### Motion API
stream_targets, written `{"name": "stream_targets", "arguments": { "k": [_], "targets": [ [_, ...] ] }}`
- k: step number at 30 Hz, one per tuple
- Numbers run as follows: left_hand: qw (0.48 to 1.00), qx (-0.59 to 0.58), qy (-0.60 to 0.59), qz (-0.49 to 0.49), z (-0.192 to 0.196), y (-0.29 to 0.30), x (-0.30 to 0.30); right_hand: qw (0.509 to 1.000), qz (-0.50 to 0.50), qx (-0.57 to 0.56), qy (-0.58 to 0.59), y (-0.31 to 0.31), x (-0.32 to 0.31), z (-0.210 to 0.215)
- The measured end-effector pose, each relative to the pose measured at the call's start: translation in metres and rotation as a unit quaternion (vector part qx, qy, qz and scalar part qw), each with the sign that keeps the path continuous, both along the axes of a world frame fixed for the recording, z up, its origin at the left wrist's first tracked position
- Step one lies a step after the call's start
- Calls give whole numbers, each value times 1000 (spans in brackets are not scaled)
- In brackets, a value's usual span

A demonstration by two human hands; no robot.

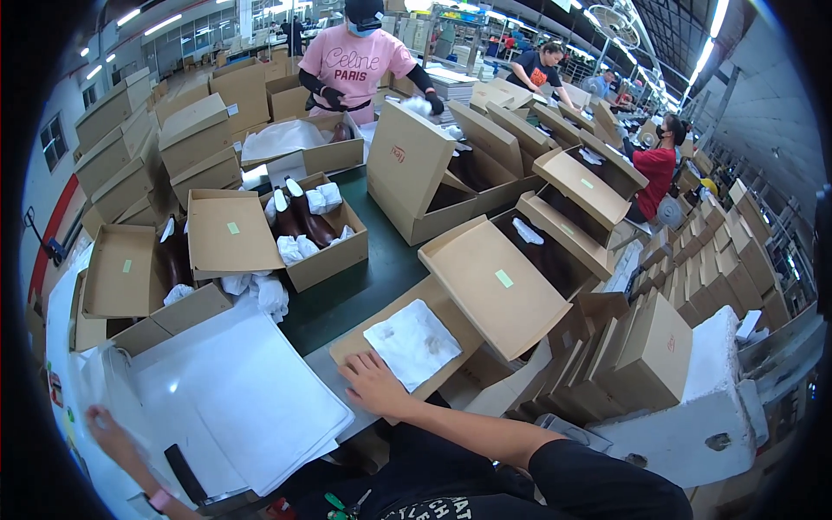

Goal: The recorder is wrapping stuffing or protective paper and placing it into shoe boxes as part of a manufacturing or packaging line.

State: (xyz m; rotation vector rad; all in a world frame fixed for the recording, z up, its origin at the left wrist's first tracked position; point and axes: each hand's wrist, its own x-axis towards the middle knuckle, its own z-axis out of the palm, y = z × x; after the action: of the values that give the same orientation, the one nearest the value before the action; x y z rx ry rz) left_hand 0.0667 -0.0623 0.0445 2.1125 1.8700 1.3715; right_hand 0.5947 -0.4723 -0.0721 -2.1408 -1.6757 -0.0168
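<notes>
My right hand (375, 383) lies with its fingers spread on a brown cardboard piece (354, 340), its fingertips at the near left edge of a smudged white cloth (412, 344). At the far left, my left hand (113, 431) is raised beside a stack of white paper sheets (251, 390), its fingers loosely bent and apart with nothing visible in them. Past the sheets, an open shoe box (328, 263) holds dark brown boots (310, 218) and crumpled white paper. To the right of the cloth leans a box lid (496, 279) with a pale green sticker.
Another open box (186, 314) stands at the left. Several open boxes line the dark green table (326, 319), and stacked boxes (646, 351) stand at the right by a white block (685, 438). Across the table a person in pink (357, 69) handles something white.
</notes>
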Motion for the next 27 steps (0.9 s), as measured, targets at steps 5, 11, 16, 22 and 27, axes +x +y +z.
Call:
{"name": "stream_targets", "arguments": {
  "k": [5,11,16,22,27],
  "targets": [
    [958,-68,-73,-270,12,-207,220,900,170,157,369,24,-45,84],
    [817,-296,-64,-491,45,-314,291,881,191,147,407,39,-79,89],
    [909,-102,18,-403,30,-342,268,891,35,221,395,30,-85,84],
    [713,-279,-519,-380,-7,-351,260,883,141,78,441,5,-141,87],
    [703,-322,-565,-288,-16,-355,255,828,248,-49,500,-15,-134,108]
  ]
}}
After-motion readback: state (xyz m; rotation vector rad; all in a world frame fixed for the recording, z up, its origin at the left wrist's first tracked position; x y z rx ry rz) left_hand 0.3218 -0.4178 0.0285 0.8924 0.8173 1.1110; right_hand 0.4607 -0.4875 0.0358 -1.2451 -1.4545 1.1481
